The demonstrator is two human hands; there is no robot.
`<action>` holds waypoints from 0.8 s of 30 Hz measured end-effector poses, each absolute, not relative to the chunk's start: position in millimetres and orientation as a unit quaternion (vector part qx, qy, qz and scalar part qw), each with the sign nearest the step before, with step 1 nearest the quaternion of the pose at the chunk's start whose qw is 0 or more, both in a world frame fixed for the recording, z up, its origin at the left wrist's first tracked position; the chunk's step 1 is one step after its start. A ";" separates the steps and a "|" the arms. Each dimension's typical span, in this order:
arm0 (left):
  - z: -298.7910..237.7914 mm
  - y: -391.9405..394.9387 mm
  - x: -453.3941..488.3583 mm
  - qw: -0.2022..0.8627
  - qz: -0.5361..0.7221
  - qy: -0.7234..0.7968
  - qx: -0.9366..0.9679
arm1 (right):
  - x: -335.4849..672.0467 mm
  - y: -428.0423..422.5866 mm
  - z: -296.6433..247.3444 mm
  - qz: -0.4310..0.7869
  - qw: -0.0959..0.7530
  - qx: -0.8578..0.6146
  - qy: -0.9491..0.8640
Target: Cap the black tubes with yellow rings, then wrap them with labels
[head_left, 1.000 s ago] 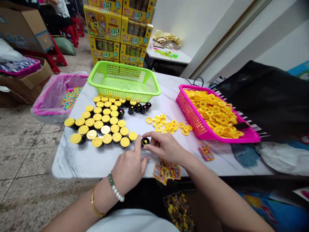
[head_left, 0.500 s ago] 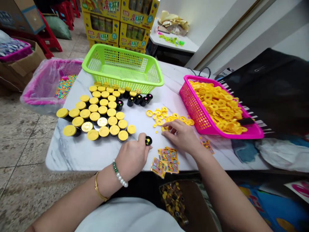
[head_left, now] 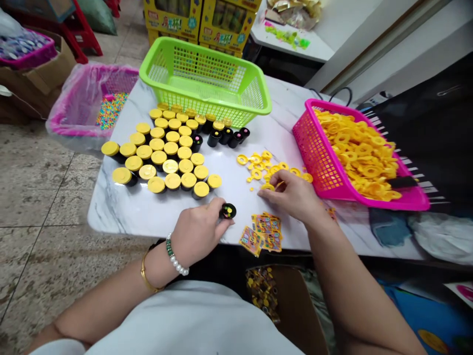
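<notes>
Over counter (head_left: 125, 212), near edge: left hand (head_left: 197, 228), grip clasped round black cup (head_left: 232, 213); right hand (head_left: 291, 195) at yellow ring (head_left: 267, 187), grip: can't tell. Looks like ring pickup; next move likely calls for steady pinch.

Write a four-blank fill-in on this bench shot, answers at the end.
1. The left grip holds an open cup, coloured ____.
2. Loose rings beside the right grip are ____.
3. The ring basket, heaped high, is coloured ____.
4. From the person's viewpoint, the lidded cups stand to the ____ of the ring basket.

Missing words: black; yellow; pink; left.
</notes>
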State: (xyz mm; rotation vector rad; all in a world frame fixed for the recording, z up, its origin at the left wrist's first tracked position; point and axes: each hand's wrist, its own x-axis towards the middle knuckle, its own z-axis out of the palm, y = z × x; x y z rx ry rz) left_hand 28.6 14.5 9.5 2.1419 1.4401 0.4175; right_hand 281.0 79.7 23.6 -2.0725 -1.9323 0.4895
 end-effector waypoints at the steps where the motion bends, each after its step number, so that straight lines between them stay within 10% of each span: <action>1: 10.0 14.1 28.5 0.266 0.156 0.530 0.790 | 279.7 78.2 26.1 0.179 0.146 -0.715 -0.660; 11: 6.6 12.6 24.9 0.281 0.182 0.513 0.791 | 219.2 35.3 44.4 0.581 0.262 -0.580 -0.507; 24: 6.5 16.9 24.5 0.296 0.160 0.509 0.792 | 196.3 30.7 33.7 0.518 0.300 -0.604 -0.525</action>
